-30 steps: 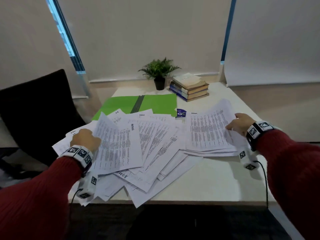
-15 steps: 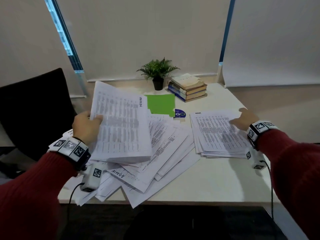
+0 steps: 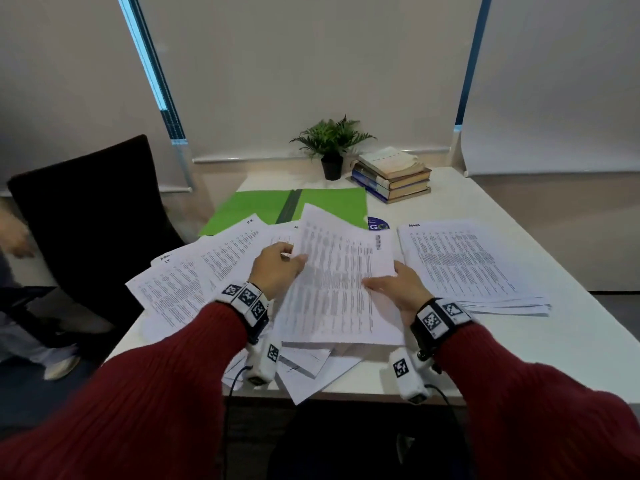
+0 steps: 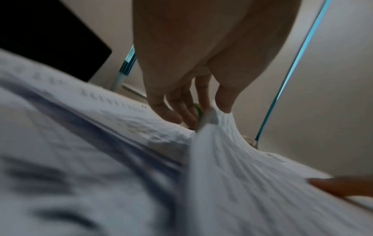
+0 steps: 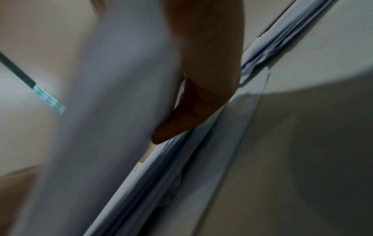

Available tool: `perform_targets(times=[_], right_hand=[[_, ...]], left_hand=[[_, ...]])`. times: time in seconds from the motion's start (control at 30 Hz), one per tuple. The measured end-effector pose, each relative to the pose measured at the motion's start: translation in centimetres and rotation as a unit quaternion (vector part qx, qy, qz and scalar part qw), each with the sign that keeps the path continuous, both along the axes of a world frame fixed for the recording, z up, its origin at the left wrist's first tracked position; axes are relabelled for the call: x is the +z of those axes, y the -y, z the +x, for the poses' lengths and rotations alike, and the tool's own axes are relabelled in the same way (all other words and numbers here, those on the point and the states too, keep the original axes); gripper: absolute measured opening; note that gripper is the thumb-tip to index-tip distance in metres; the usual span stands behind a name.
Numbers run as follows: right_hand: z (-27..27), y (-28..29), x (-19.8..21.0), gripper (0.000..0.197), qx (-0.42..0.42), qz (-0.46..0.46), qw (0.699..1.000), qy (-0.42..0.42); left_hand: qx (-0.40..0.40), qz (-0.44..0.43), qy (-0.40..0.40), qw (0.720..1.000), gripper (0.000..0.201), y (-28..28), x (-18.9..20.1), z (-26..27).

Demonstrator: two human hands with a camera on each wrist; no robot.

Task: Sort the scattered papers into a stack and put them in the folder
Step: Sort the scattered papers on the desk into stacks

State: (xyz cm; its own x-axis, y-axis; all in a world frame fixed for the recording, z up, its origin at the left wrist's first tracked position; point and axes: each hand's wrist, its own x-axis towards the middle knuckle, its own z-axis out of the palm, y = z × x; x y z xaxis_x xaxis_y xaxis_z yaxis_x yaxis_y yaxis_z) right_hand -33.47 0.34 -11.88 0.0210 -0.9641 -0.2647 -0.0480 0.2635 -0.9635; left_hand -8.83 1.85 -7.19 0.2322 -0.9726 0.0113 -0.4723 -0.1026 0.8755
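White table (image 3: 519, 358) under drawn blinds, plant and books at far edge, open green folder (image 3: 332, 202) just in front of them. Head view: left hand (image 3: 277, 271) pinches the left edge of a lifted sheaf (image 3: 339, 289), right hand (image 3: 401, 289) takes its right edge w/ thumb on top; sorted stack (image 3: 467, 261) lies near the right edge, loose papers (image 3: 194, 275) fan toward the left edge. Judgement: carry sheaf right, square edges on the stack before letting go. Left wrist: thumb & fingers (image 4: 167, 113) nip the sheets, blurry. Right wrist: only one finger (image 5: 171, 131) against the paper shows, rest hidden behind it, so full grip hard to tell; text unreadable
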Motion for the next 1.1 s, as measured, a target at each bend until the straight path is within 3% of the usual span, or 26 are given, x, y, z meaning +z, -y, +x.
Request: perform_targets(times=[0.07,0.1,0.2,0.27,0.33,0.47,0.57,0.77,0.83,0.97,1.1], right_hand=[[0.0,-0.1,-0.5,0.081,-0.033,0.013,0.999,-0.022],[0.0,0.0,-0.6,0.088,-0.038,0.024,0.999,-0.022],[-0.3,0.2,-1.3,0.072,-0.071,0.029,0.995,-0.068],[-0.4,0.2,-1.6,0.066,-0.074,0.028,0.994,-0.078],[-0.3,0.3,-1.9,0.063,-0.076,0.035,0.993,-0.088],[0.0,0.3,-1.9,0.095,-0.073,0.032,0.993,-0.086],[0.0,0.1,-1.4,0.097,-0.066,0.036,0.994,-0.076],[-0.2,0.0,-0.9,0.084,-0.083,0.038,0.995,-0.047],[-0.2,0.0,-1.1,0.089,-0.076,0.044,0.994,-0.059],[0.3,0.0,-1.2,0.103,-0.065,0.049,0.995,-0.063],[0.3,-0.2,-0.9,0.103,-0.077,0.045,0.995,-0.040]], left_hand=[[0.012,0.009,0.114,0.993,0.041,0.2,-0.3,2.3],[0.032,0.024,0.152,0.988,0.044,0.3,-0.4,3.7],[0.092,0.161,0.287,0.940,0.083,0.6,-1.1,7.5],[0.097,0.220,0.311,0.919,0.094,0.5,-1.3,9.1],[0.077,0.226,0.283,0.929,0.081,0.5,-1.3,9.7],[0.093,0.149,0.248,0.953,0.060,0.6,-1.2,10.3],[0.135,0.068,0.250,0.956,0.025,0.9,-0.3,11.2],[0.241,-0.049,0.177,0.953,0.034,1.0,4.2,13.2],[0.262,-0.101,0.150,0.948,0.032,1.0,5.5,13.5],[0.270,-0.158,0.042,0.949,0.033,1.1,7.2,13.2],[0.227,-0.134,-0.024,0.964,0.031,1.3,5.5,10.7]])
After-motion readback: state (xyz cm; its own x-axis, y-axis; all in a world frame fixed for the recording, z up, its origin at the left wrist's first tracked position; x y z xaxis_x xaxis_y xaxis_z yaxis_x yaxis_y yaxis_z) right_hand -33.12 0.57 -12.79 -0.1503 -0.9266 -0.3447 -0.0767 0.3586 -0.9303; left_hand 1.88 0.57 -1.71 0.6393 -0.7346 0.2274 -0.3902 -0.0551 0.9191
